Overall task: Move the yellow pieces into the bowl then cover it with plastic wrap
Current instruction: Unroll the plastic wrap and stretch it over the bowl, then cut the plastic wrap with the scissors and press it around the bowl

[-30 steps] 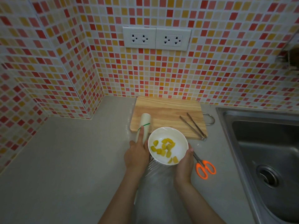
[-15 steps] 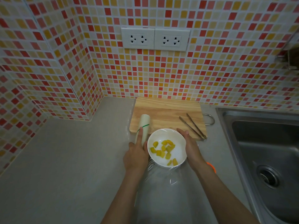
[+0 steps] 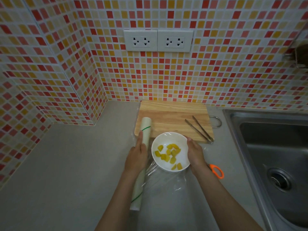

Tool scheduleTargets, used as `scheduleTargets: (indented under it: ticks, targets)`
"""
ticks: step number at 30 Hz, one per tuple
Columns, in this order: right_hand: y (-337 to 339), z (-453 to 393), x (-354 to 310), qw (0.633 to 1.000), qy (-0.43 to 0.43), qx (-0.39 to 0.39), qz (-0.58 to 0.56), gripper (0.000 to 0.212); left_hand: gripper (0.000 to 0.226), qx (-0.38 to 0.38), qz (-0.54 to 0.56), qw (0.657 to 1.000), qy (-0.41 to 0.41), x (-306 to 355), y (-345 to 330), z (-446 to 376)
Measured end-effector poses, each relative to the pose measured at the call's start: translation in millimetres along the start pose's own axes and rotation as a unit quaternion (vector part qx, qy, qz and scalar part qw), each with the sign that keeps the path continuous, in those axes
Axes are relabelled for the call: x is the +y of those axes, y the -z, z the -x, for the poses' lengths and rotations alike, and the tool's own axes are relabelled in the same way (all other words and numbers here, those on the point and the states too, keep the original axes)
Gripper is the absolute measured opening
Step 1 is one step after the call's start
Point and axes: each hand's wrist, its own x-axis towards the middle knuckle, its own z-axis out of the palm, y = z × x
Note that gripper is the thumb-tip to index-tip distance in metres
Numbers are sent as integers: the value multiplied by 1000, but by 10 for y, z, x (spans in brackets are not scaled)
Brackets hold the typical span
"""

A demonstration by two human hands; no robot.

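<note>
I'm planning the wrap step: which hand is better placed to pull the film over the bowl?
Likely the right hand: it sits at the bowl rim by the loose film, while the left hand pins the roll.

Glossy white bowl (image 3: 170,139), wooden board (image 3: 171,117)

My right hand (image 3: 195,151) covers the blades of the scissors (image 3: 216,170); only an orange handle shows. My left hand (image 3: 136,157) hides the middle of the wrap roll (image 3: 144,130). The sink (image 3: 273,157) runs off the right edge. A dark blurred object (image 3: 300,55) upper right I can't identify.
</note>
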Motion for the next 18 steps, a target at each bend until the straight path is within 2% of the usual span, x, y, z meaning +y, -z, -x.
scheduleTargets:
  ticks: [3, 6, 10, 18]
  targets:
    - [0, -1, -5, 1000, 4, 6, 0, 34, 58, -46, 72, 996, -16, -100, 128, -17]
    - [9, 5, -8, 1000, 10, 6, -1, 31, 64, -57, 139, 988, -43, -206, 258, 12]
    - [-5, 27, -19, 1000, 8, 7, 0, 30, 80, -38, 240, 970, 23, -252, 335, 25]
    - [-10, 64, -48, 1000, 12, 2, -11, 35, 85, -40, 275, 958, 69, -315, 363, -9]
